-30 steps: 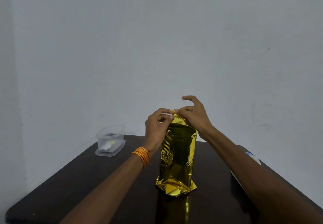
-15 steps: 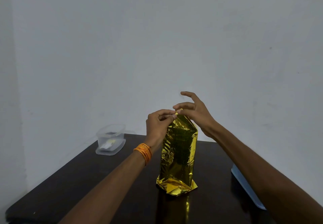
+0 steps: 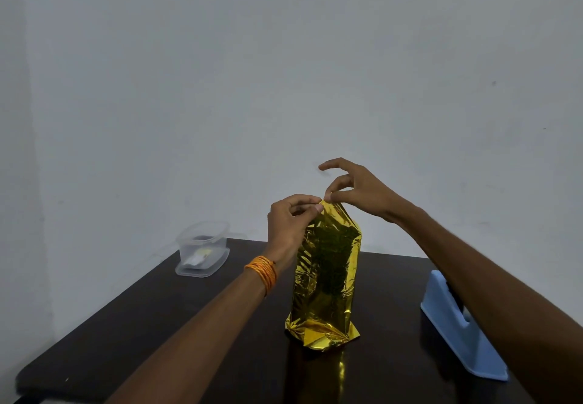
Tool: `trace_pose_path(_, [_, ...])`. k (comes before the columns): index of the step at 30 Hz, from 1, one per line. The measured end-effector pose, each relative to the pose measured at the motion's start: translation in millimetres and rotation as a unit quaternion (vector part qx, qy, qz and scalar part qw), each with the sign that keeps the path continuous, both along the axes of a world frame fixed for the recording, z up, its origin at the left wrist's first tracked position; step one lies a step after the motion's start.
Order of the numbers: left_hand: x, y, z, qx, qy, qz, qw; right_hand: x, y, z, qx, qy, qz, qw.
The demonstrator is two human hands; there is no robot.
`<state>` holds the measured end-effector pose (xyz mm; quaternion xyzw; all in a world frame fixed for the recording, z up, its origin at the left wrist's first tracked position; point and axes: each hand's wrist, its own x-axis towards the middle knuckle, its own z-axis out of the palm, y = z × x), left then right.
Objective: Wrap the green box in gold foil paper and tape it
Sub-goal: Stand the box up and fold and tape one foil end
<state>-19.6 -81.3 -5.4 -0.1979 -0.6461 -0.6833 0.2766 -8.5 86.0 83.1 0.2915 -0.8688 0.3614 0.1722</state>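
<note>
A tall package wrapped in crinkled gold foil paper [image 3: 325,277] stands upright on the dark table [image 3: 157,324]. The green box inside is hidden by the foil. My left hand [image 3: 288,223], with an orange thread band at the wrist, pinches the foil's top left corner. My right hand [image 3: 356,190] pinches the peak of the foil from the right with thumb and a finger, the other fingers spread above. The foil's bottom end is folded and flares out on the table.
A clear plastic container [image 3: 203,249] on its lid sits at the table's back left with small items inside. A light blue tape dispenser [image 3: 457,324] stands at the right, partly behind my right forearm. A plain wall rises behind the table.
My right hand has lifted and drawn the foil's top into a peak. The view has shifted, so the blue dispenser shows more fully at the right.
</note>
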Motion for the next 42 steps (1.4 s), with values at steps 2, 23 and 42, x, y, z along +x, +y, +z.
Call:
trace_pose_path(2, [-1,0,0,-0.008,-0.001,0.005,1.000,-1,-1,-1,-0.013,0.001,0.000,1.000])
trace_pose_path(23, [-20,-27,-14,-0.299,0.101,0.094,0.944,-46,-2,-33,-0.009,-0.067,-0.077,0.995])
trace_pose_path(42, [-32,-31,3,-0.305,0.031,0.033,0.951,-31,23,-61,-0.236,-0.213,-0.120,0.940])
